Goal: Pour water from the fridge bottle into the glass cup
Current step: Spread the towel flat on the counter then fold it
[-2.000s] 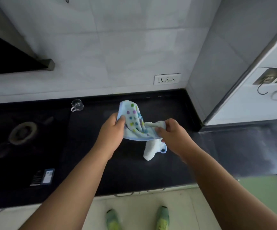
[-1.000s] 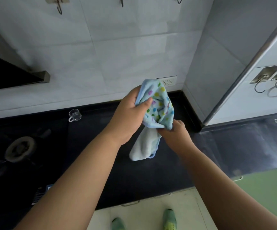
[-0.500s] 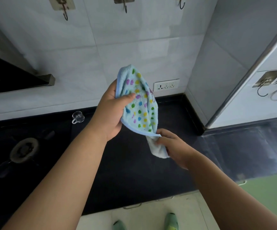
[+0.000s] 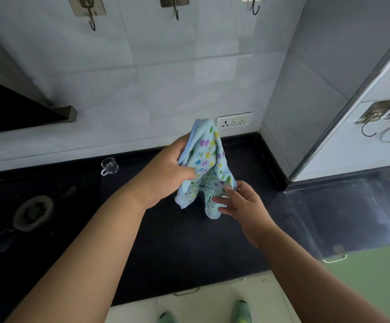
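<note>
Left hand (image 4: 166,173) clenches towel (image 4: 204,164); right hand (image 4: 243,203) fingers loosely, apparently, touch hem.

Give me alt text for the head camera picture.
Left hand grips a light blue dotted cloth above a black countertop, while the open right hand touches its lower edge. A small clear glass cup stands near the wall.

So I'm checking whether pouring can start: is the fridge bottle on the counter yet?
No, the dark counter shows only the glass cup near the wall, while both hands are busy with a dotted blue cloth.
</note>
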The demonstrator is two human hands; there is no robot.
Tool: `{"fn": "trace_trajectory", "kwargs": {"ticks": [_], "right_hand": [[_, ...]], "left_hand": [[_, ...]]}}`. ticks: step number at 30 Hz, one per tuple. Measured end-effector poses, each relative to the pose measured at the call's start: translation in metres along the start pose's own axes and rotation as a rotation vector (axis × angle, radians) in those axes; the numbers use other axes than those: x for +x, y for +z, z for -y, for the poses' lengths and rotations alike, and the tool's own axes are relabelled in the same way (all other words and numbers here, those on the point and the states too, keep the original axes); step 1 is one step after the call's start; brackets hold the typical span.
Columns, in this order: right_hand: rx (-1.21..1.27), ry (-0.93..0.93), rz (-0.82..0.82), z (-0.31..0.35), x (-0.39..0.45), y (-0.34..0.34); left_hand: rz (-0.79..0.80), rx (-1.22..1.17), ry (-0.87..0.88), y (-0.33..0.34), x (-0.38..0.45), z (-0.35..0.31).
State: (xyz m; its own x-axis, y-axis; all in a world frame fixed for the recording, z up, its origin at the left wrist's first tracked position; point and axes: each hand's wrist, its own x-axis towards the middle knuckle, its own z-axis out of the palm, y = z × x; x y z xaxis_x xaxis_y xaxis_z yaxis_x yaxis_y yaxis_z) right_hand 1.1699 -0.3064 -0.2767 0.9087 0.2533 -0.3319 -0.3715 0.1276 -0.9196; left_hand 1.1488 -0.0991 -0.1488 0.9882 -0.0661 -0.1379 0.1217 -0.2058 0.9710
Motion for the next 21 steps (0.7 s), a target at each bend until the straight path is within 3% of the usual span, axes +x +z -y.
{"fn": "trace_trajectory", "kwargs": {"ticks": [6,11,14,16,21], "right_hand": [[-0.225,-0.327,-0.371,0.027,-0.016,0.001],[-0.471,-0.454,-0.425,0.057,-0.005,0.006],[-0.647,-0.469,-0.392,0.055,0.025,0.009],[-0.8,-0.399,-0.231,0.043,0.044,0.013],[-1.133,-0.161,0.122,-0.012,0.06,0.023]], "left_hand": [[-0.134,-0.499,0.044,-0.01,-0.021,0.022],[-0.278,-0.761,0.03,-0.015,-0.023,0.055],[-0.44,-0.704,-0.089,-0.023,-0.018,0.095],[-0.553,-0.583,-0.217,-0.03,-0.017,0.135],[-0.598,0.009,-0.67,-0.038,-0.032,0.23]]}}
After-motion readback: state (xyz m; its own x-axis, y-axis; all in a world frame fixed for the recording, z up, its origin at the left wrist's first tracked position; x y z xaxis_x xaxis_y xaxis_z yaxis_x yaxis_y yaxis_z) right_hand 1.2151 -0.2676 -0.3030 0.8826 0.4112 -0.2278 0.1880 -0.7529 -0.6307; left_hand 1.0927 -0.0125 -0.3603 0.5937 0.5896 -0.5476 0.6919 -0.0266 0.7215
